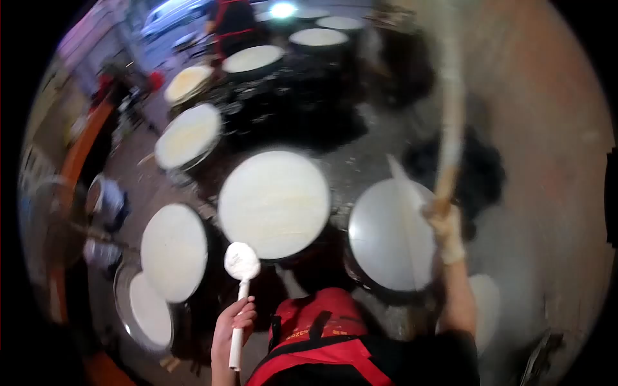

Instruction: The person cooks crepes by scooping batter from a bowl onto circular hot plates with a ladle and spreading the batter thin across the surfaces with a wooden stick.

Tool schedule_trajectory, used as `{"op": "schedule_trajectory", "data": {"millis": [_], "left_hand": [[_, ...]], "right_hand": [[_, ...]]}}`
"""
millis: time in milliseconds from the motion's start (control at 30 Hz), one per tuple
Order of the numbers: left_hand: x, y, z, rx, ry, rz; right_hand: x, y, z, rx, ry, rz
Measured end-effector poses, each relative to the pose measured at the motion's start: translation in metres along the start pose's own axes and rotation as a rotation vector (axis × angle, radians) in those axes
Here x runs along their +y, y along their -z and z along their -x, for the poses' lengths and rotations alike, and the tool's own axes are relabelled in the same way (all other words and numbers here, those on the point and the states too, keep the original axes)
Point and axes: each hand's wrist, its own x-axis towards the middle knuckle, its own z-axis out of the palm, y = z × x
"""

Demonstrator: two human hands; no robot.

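Observation:
My left hand is closed around the white handle of a ladle, whose round head is coated with white batter. Just beyond the ladle lies a large round griddle covered with a pale sheet. On the right, my right hand is raised over the edge of a bare grey griddle, its fingers closed on a long pale stick that is blurred by motion. A thin pale blade or sheet slants down over that griddle from near my right hand.
More pale-covered round griddles curve along the left and back. A metal pan with a white disc stands at the lower left. A person in a dark top with red straps is at the far back. An orange edge runs along the left.

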Motion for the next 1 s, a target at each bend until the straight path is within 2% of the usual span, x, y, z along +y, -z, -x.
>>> {"op": "schedule_trajectory", "data": {"millis": [33, 67, 100, 133, 167, 200, 300, 333, 367, 500, 567, 633, 667, 767, 833, 900, 933, 1000], "left_hand": [[0.007, 0.010, -0.004, -0.076, 0.049, 0.038], [0.003, 0.003, 0.001, -0.042, -0.040, -0.055], [0.003, 0.006, 0.001, -0.056, -0.105, -0.079], [0.006, 0.003, 0.002, -0.026, -0.147, -0.080], [0.012, 0.005, 0.004, -0.035, -0.173, -0.091], [0.018, 0.001, 0.010, -0.043, -0.235, -0.085], [0.036, 0.014, 0.013, -0.038, -0.359, -0.133], [0.042, 0.019, 0.014, -0.029, -0.399, -0.138], [0.072, 0.030, 0.024, -0.003, -0.430, -0.168], [0.145, 0.034, 0.049, 0.010, -0.532, -0.206], [0.183, 0.038, 0.057, -0.004, -0.565, -0.206], [0.214, 0.033, 0.064, 0.038, -0.607, -0.210], [0.234, 0.028, 0.073, 0.042, -0.628, -0.227], [0.287, 0.027, 0.085, 0.060, -0.680, -0.243], [0.312, 0.021, 0.091, 0.062, -0.712, -0.228], [0.340, 0.022, 0.094, 0.044, -0.720, -0.204], [0.351, 0.021, 0.097, 0.065, -0.719, -0.181], [0.366, 0.018, 0.101, 0.063, -0.719, -0.157]], "right_hand": [[-0.009, -0.002, -0.009, -0.002, 0.022, 0.019], [-0.008, -0.011, -0.022, 0.073, 0.004, 0.010], [0.003, -0.015, -0.043, -0.006, 0.096, -0.035], [0.004, -0.029, -0.061, -0.017, 0.061, 0.040], [-0.001, -0.061, -0.076, 0.047, -0.027, -0.071], [-0.007, -0.096, -0.092, 0.064, -0.057, -0.031], [-0.016, -0.193, -0.131, -0.031, -0.184, -0.113], [-0.018, -0.227, -0.140, 0.021, -0.184, -0.094], [-0.010, -0.274, -0.139, 0.001, -0.285, -0.151], [-0.042, -0.427, -0.177, -0.279, -0.176, -0.320], [-0.066, -0.513, -0.203, -0.159, -0.199, -0.458], [-0.087, -0.568, -0.241, -0.222, -0.243, -0.632], [-0.094, -0.597, -0.264, -0.170, -0.270, -0.671], [-0.128, -0.649, -0.280, -0.074, -0.342, -0.848], [-0.094, -0.664, -0.309, -0.102, -0.270, -0.890], [-0.067, -0.684, -0.306, -0.041, -0.345, -0.916], [-0.036, -0.693, -0.309, -0.040, -0.306, -0.832], [0.026, -0.708, -0.311, -0.017, -0.361, -0.809]]}}
